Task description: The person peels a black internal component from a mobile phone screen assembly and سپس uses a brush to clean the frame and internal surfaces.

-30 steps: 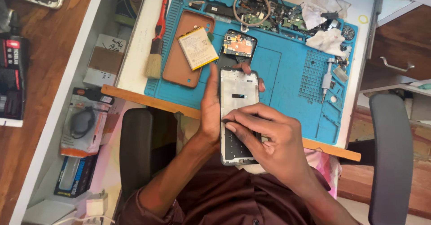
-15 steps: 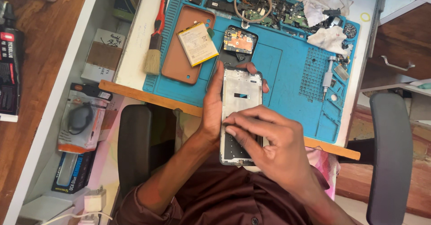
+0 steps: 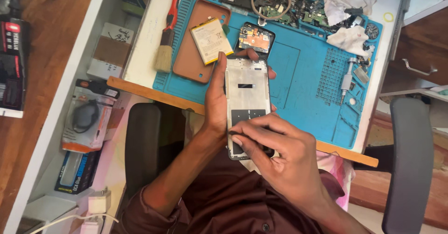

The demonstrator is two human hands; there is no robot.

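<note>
Blue mat [image 3: 298, 70] covered the bench, and just at its six o'clock edge the left hand [image 3: 217, 101] gripped an opened phone [image 3: 247, 98] by its sides. The right hand [image 3: 280, 157] pinched its fingers closed on the phone's lower end. At eleven o'clock lay a battery [image 3: 211, 40] on a brown case [image 3: 193, 52], with a brush [image 3: 167, 40] beyond.

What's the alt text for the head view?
The left hand holds an opened phone frame upright over a blue repair mat, while the right hand pinches at its lower end. A battery lies on a brown case beside a brush.
</note>
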